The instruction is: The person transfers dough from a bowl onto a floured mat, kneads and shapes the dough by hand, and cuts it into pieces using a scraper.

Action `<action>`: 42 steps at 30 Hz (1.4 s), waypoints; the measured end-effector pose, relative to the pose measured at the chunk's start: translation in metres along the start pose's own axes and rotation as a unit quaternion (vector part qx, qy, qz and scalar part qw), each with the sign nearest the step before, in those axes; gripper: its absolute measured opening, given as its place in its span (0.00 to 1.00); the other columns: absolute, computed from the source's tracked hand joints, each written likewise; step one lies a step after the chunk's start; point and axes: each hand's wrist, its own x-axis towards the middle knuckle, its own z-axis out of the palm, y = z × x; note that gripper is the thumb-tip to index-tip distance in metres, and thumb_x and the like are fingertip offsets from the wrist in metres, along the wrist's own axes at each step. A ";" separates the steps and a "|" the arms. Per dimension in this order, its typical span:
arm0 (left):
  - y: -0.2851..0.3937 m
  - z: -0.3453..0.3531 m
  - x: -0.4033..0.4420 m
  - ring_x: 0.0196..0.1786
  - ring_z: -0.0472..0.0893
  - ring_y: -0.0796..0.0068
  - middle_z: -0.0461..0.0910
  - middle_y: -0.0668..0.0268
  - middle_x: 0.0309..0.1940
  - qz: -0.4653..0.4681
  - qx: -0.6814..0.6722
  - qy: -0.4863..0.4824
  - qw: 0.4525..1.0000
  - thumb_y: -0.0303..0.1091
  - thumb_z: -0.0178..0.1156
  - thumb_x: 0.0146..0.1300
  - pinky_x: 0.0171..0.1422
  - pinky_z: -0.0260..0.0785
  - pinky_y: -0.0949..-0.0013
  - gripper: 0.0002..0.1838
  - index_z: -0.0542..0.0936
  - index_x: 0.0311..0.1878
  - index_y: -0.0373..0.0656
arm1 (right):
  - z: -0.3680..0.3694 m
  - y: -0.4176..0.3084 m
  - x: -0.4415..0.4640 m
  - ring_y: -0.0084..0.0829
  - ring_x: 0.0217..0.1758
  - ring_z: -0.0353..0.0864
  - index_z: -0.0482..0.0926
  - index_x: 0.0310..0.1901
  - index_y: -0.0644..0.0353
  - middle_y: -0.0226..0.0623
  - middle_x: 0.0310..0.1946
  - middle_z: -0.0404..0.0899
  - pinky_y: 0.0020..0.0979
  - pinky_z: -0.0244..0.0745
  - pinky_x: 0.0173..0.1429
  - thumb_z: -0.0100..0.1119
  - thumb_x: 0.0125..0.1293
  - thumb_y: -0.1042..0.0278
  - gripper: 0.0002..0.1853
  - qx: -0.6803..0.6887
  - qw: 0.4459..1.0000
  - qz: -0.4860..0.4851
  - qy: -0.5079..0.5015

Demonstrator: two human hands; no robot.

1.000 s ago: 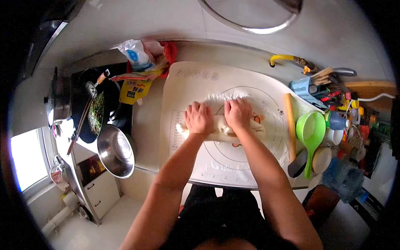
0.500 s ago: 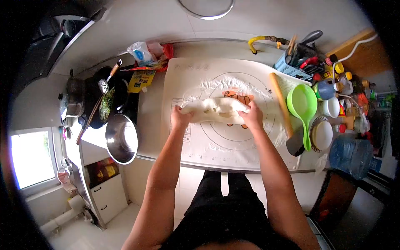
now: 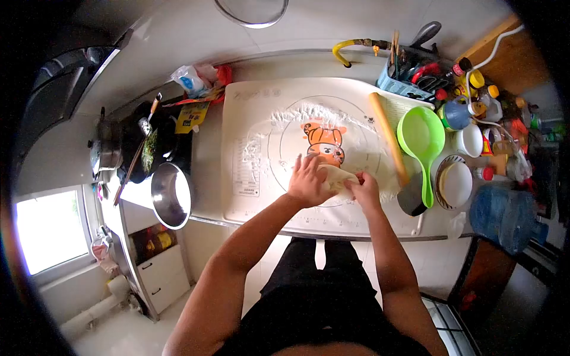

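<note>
A pale piece of dough [image 3: 337, 177], now bunched up small, lies on the floured white pastry mat [image 3: 237, 118], just below its orange printed figure. My left hand [image 3: 309, 183] rests on the left part of the dough, fingers stretched out and a little apart. On the other side, my right hand [image 3: 364, 188] pinches the dough's right edge between thumb and fingers. Part of the dough is hidden under my left hand. White flour [image 3: 309, 111] is scattered in a band across the upper mat and in patches at the left.
A wooden rolling pin [image 3: 389, 136] lies along the mat's right side. Beside it are a green ladle-shaped scoop [image 3: 428, 172], a dark-ended scraper [image 3: 411, 200] and a rimmed plate [image 3: 442, 181]. Bottles stand farther right. A steel bowl [image 3: 159, 196] is at the left.
Half a second ago the dough was stretched wide between both hands. Now it is gathered shorter, nearer me; my left hand has moved right onto it, and the printed figure shows more.
</note>
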 end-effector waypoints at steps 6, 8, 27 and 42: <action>0.020 0.050 0.005 0.70 0.60 0.61 0.62 0.60 0.68 -0.113 -0.032 -0.011 0.993 0.55 0.56 0.57 0.71 0.45 0.41 0.31 0.70 0.59 0.48 | -0.011 0.020 0.013 0.24 0.25 0.78 0.75 0.46 0.65 0.34 0.29 0.79 0.25 0.74 0.26 0.65 0.52 0.73 0.19 -0.072 0.993 -0.041 -0.080; 0.020 0.059 0.012 0.70 0.61 0.63 0.61 0.65 0.69 -0.082 -0.017 -0.031 0.996 0.56 0.54 0.58 0.72 0.42 0.43 0.30 0.70 0.61 0.51 | -0.027 -0.007 0.003 0.28 0.36 0.79 0.76 0.46 0.66 0.38 0.33 0.80 0.30 0.75 0.44 0.67 0.45 0.71 0.23 0.064 0.985 0.012 -0.157; -0.067 -0.001 -0.028 0.48 0.78 0.67 0.80 0.59 0.42 -0.351 -0.690 0.149 0.616 0.34 0.55 0.65 0.57 0.68 0.66 0.13 0.78 0.48 0.35 | 0.030 -0.107 -0.047 0.36 0.37 0.83 0.78 0.40 0.65 0.44 0.33 0.82 0.32 0.76 0.41 0.77 0.38 0.66 0.25 -0.010 0.958 -0.110 -0.264; -0.043 0.047 -0.093 0.30 0.75 0.78 0.77 0.63 0.30 -0.494 -0.542 0.192 0.652 0.32 0.60 0.60 0.34 0.68 0.74 0.12 0.73 0.42 0.34 | 0.134 -0.132 0.013 0.46 0.30 0.84 0.85 0.29 0.63 0.52 0.26 0.82 0.39 0.79 0.39 0.75 0.37 0.60 0.17 -0.552 0.792 -0.247 -0.088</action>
